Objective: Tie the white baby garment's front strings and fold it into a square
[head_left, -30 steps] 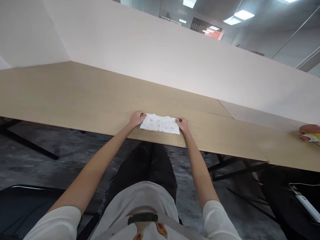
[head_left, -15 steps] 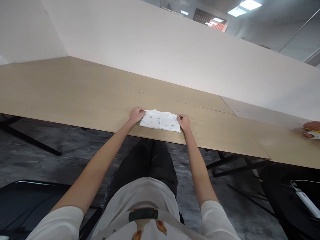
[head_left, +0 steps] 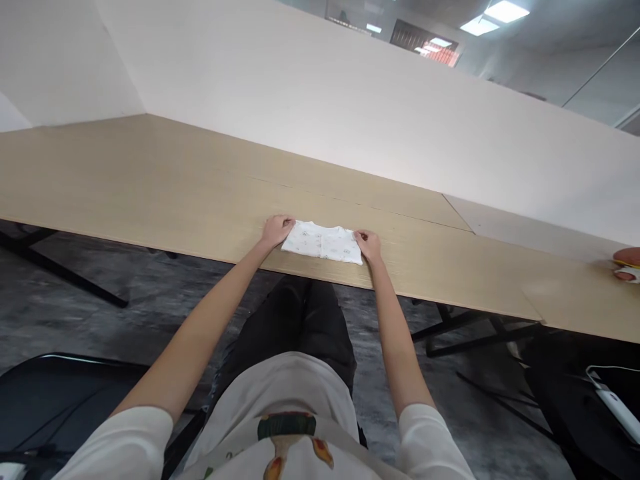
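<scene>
White printed cloth (head_left: 321, 243) is laid on the table (head_left: 175, 180), near its front edge. Its far corners are pinched by left hand (head_left: 278, 231) and right hand (head_left: 369, 246); fingertips are partly hidden. Brown item (head_left: 629, 256), far right, is cut off.

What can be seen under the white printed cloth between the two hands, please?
Tan tabletop shows beyond the near and far edges of the white printed cloth, which lies on it. The patch directly beneath is covered and cannot be seen.
</scene>
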{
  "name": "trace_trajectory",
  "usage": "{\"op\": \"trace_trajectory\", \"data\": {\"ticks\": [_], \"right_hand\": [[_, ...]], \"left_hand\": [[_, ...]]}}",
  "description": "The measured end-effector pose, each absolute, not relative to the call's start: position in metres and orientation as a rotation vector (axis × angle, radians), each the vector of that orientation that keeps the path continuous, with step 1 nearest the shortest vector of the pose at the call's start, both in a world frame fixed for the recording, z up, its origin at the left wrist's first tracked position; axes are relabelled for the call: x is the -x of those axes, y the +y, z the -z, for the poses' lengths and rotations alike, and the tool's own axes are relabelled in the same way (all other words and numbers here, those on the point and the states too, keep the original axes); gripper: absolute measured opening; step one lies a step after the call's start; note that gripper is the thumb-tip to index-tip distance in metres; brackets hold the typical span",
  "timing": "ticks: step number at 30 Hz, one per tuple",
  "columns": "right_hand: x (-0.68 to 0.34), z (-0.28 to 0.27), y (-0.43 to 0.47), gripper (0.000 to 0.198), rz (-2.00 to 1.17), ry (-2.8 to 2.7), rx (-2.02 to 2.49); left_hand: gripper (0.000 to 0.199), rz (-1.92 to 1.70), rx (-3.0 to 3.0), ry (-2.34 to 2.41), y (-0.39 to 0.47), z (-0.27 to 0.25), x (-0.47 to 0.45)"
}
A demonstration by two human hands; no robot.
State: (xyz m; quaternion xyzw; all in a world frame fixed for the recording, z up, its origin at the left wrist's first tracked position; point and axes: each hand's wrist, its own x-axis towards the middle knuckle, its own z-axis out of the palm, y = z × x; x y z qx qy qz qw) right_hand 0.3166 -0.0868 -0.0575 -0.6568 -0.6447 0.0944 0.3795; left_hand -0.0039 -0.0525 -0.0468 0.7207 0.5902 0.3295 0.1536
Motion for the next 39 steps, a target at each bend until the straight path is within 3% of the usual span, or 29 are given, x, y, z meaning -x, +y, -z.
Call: {"op": "trace_trajectory", "data": {"ticks": [10, 24, 39], "right_hand": [[-0.316, 0.056, -0.087, 0.028, -0.181, -1.665, 1.759], [-0.315, 0.049, -0.094, 0.045, -0.094, -1.424, 1.902], [-0.316, 0.048, -0.096, 0.036, -0.118, -1.392, 1.945]], "left_hand": [[0.035, -0.914, -2.045, 1.688, -0.051, 0.048, 0.006], [0.039, -1.330, -1.735, 1.615, -0.047, 0.054, 0.008], [0.032, -1.181, -1.752, 1.639, -0.053, 0.046, 0.007]]}}
